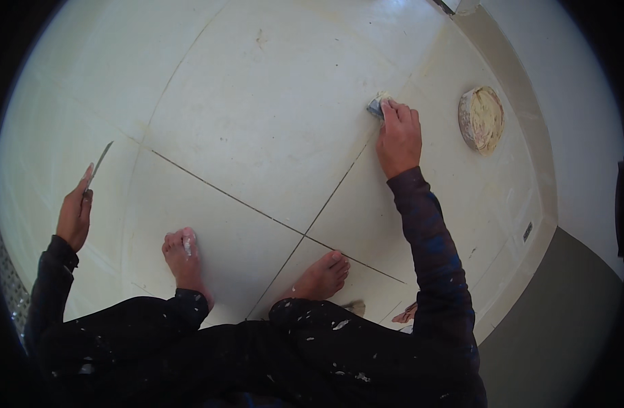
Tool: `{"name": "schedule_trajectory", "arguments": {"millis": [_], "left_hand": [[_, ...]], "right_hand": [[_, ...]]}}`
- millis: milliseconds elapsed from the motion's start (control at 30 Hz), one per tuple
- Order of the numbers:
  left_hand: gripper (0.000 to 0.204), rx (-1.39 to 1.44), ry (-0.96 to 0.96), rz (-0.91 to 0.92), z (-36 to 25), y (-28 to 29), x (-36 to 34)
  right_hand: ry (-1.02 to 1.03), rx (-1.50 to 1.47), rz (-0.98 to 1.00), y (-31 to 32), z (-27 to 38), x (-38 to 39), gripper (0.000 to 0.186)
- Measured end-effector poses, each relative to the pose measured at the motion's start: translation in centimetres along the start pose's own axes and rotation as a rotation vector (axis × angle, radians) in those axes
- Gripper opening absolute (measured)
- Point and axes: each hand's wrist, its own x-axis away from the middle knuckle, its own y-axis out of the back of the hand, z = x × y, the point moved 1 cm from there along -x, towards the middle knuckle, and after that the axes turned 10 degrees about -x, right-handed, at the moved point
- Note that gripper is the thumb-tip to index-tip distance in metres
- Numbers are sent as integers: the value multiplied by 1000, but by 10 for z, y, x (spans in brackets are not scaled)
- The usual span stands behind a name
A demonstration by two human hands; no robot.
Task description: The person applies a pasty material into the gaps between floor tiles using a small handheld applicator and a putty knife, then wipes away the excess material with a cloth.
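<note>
My right hand [400,136] is closed on a small bluish-grey scraper [375,107] with cream paste along its top. The scraper is at the floor, at the upper end of a dark open tile joint [339,183]. On the left, my left hand [75,214] grips a thin flat blade [102,158], seen almost edge-on and pointing up and away; its handle is hidden. Whitish smears mark the left fingers. Right of my right hand stands a round tub [483,121] filled with cream paste.
Large pale floor tiles [244,102] spread around me; another dark joint [223,194] crosses the first between my bare feet [183,255]. A raised beige edge [523,88] and white wall [557,68] curve along the right. Behind my right forearm lies a small reddish-brown object [406,314].
</note>
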Motion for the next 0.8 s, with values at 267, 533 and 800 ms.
{"name": "schedule_trajectory", "arguments": {"millis": [267,533,800], "left_hand": [[50,-18,-203,-129,-15,-5,-18],[53,-19,-80,51,-36,8,-18],[51,-29,-135,89,-41,8,-9]], "right_hand": [[-87,-134,212,12,151,152,35],[-273,-449,233,62,111,86,33],[-191,-114,171,9,80,69,32]]}}
